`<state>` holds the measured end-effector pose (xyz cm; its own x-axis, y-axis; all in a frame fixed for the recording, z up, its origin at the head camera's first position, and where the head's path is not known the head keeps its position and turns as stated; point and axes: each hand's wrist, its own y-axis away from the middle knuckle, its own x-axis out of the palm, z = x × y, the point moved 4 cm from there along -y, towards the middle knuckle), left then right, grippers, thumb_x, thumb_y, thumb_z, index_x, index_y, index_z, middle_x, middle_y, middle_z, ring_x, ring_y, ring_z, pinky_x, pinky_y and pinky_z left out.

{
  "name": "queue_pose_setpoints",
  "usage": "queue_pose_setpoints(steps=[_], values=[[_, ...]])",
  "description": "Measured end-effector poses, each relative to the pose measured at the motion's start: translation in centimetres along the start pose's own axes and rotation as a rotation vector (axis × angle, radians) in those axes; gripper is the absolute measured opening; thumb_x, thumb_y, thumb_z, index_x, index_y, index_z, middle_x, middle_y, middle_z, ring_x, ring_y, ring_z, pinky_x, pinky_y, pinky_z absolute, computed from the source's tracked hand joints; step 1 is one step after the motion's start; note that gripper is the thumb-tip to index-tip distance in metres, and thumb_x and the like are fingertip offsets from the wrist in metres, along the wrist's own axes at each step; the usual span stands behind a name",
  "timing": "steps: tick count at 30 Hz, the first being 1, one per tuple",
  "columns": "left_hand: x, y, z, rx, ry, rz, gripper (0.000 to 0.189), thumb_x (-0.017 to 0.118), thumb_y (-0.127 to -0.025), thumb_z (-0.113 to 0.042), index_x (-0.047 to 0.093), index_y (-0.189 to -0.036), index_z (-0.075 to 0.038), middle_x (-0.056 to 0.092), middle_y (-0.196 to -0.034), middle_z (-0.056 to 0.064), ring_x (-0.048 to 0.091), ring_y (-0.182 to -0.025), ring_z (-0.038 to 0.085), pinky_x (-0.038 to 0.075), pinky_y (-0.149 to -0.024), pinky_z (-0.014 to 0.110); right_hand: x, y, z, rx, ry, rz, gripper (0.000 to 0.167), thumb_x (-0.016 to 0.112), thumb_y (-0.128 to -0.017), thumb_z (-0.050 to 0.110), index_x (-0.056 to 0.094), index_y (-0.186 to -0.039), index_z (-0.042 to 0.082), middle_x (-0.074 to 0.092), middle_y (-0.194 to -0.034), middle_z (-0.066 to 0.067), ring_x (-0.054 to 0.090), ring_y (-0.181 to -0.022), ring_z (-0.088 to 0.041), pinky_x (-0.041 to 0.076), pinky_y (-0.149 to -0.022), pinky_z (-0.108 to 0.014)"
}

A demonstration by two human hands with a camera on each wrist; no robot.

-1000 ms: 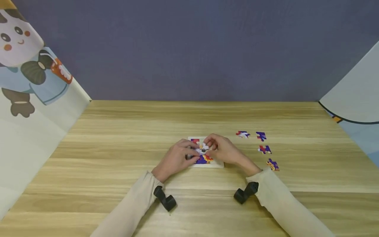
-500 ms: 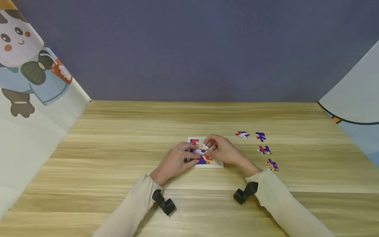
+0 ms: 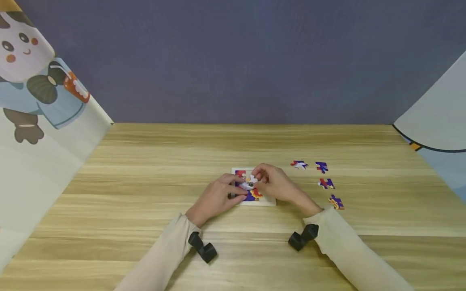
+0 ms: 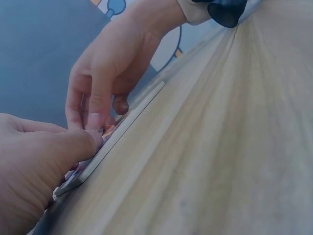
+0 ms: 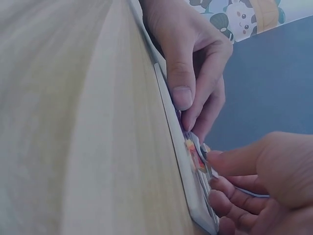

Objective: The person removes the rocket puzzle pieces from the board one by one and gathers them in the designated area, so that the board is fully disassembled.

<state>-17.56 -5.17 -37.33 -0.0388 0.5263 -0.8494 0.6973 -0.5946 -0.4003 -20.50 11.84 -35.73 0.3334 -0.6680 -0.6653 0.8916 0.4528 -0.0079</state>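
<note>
A small jigsaw puzzle board (image 3: pixel 270 201) with a pale border lies on the wooden table, partly filled with purple, red and orange pieces. My left hand (image 3: pixel 215 197) reaches over its left side, thumb and fingers resting on the laid pieces. From the other side my right hand (image 3: pixel 278 185) pinches a white puzzle piece (image 3: pixel 253 179) between thumb and fingers, over the middle of the board. In the right wrist view this piece is tilted at the board, close by the left fingertips. Fingers hide parts of the board.
Several loose puzzle pieces lie to the right of the board: a red and white one (image 3: pixel 299 165), a purple one (image 3: pixel 322 167), a red and purple one (image 3: pixel 326 183) and a purple and orange one (image 3: pixel 336 201). A dark wall (image 3: pixel 251 64) stands behind the table.
My left fingers have shifted slightly over the laid pieces. The white puzzle piece and my right hand have barely moved, and the loose pieces lie as before.
</note>
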Motion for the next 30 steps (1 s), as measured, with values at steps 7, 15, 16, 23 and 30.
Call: queue_pose_setpoints(steps=[7, 15, 16, 23, 30], values=[[-0.13, -0.13, -0.09, -0.004, 0.014, 0.016, 0.013, 0.072, -0.084, -0.026, 0.078, -0.092, -0.017, 0.066, -0.116, 0.004, 0.059, -0.11, 0.018, 0.05, -0.095, 0.033, -0.14, 0.02, 0.22, -0.019, -0.026, -0.058, 0.013, 0.062, -0.089, 0.005, 0.061, -0.102, 0.003, 0.065, -0.092, -0.011, 0.063, -0.083, -0.02, 0.052, -0.072, -0.031], [-0.21, -0.19, -0.12, 0.006, 0.021, 0.008, 0.012, 0.073, -0.083, -0.025, 0.078, -0.091, -0.017, 0.068, -0.116, 0.004, 0.06, -0.11, 0.019, 0.049, -0.097, 0.033, -0.21, 0.01, 0.29, -0.011, -0.081, -0.088, 0.008, 0.06, -0.089, 0.002, 0.06, -0.097, 0.002, 0.065, -0.093, -0.013, 0.065, -0.083, -0.021, 0.054, -0.073, -0.033], [-0.22, -0.19, -0.11, 0.01, 0.022, 0.003, 0.012, 0.073, -0.083, -0.025, 0.078, -0.091, -0.017, 0.068, -0.115, 0.004, 0.06, -0.11, 0.019, 0.05, -0.096, 0.033, -0.21, 0.02, 0.32, -0.007, -0.084, -0.089, 0.008, 0.06, -0.089, 0.002, 0.06, -0.097, 0.002, 0.065, -0.092, -0.013, 0.064, -0.082, -0.02, 0.053, -0.073, -0.032], [-0.22, -0.22, -0.04, 0.028, 0.017, -0.029, 0.011, 0.075, -0.081, -0.025, 0.078, -0.089, -0.018, 0.07, -0.111, 0.002, 0.061, -0.105, 0.017, 0.051, -0.092, 0.032, -0.31, -0.05, 0.23, -0.005, -0.097, -0.091, 0.009, 0.06, -0.088, 0.0, 0.06, -0.097, 0.0, 0.065, -0.091, -0.013, 0.063, -0.08, -0.019, 0.052, -0.071, -0.028], [-0.1, -0.23, 0.09, 0.01, 0.01, -0.009, 0.012, 0.075, -0.082, -0.025, 0.078, -0.091, -0.019, 0.07, -0.112, 0.002, 0.061, -0.105, 0.017, 0.05, -0.093, 0.032, -0.82, -0.04, -0.1, -0.02, -0.086, -0.108, 0.01, 0.06, -0.087, -0.003, 0.061, -0.097, -0.002, 0.065, -0.093, -0.016, 0.063, -0.083, -0.022, 0.053, -0.073, -0.027]])
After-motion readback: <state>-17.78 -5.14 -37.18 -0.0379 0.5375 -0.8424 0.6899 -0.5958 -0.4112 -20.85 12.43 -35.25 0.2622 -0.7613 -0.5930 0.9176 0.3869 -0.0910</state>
